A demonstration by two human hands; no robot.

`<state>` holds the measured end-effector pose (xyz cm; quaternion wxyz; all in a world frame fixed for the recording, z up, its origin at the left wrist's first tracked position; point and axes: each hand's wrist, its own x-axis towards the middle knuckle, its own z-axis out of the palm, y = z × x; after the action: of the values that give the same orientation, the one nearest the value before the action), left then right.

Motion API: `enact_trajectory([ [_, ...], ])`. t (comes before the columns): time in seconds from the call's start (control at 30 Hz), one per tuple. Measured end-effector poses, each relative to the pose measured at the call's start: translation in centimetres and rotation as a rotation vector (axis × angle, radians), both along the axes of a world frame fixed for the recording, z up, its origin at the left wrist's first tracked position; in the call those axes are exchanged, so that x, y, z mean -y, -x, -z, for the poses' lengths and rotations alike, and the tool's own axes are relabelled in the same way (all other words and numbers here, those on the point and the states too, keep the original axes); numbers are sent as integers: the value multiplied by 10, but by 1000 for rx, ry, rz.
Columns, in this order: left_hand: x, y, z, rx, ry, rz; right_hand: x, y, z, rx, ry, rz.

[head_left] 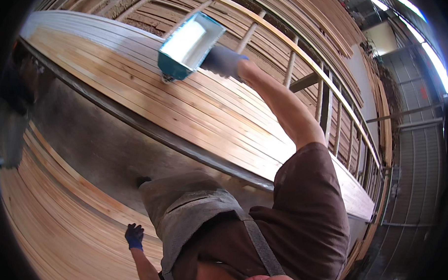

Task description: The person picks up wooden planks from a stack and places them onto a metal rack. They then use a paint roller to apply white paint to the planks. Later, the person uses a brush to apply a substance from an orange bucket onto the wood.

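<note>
My right hand, in a dark glove, is closed on the near end of an open teal hopper-like box with a pale inside. The box is tilted over a long row of wooden boards laid edge to edge; a small metal part shows at its lower corner. Whether it touches the boards I cannot tell. My left hand, in a dark blue glove, is low at my left side with fingers apart and nothing visible in it. It is by a second set of boards; contact is unclear.
A dark metal edge borders the boards, with grey floor beside it. Beyond them runs a ladder-like rail frame, with stacked planks behind. Another person stands in shadow at the left rim. A corrugated wall rises at right.
</note>
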<state>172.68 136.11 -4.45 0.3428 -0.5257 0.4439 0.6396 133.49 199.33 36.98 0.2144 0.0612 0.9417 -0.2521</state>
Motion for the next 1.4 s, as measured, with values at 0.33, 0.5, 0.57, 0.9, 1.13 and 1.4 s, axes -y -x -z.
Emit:
enact_trajectory([
  [0.33, -251, -181, -39, -206, -9, 132, -366, -437, 43, 7, -119, -113],
  [0.5, -334, -295, -26, -294, -22, 92, -465, -573, 17, 44, 28, 47],
  [0.57, -372, -374, -28, -273, -44, 67, -469, -588, 8, 134, 25, 46],
  [0.9, -468, -666, -2, -18, -27, -166, -440, -636, -11, -72, -76, -52],
  [1.13, -682, -752, -14, -245, -35, 128, -687, -880, 50, -92, -123, -313],
  [1.4, -852, -861, -69, -378, 112, 179, -938, -1210, 31, -60, 110, -37],
])
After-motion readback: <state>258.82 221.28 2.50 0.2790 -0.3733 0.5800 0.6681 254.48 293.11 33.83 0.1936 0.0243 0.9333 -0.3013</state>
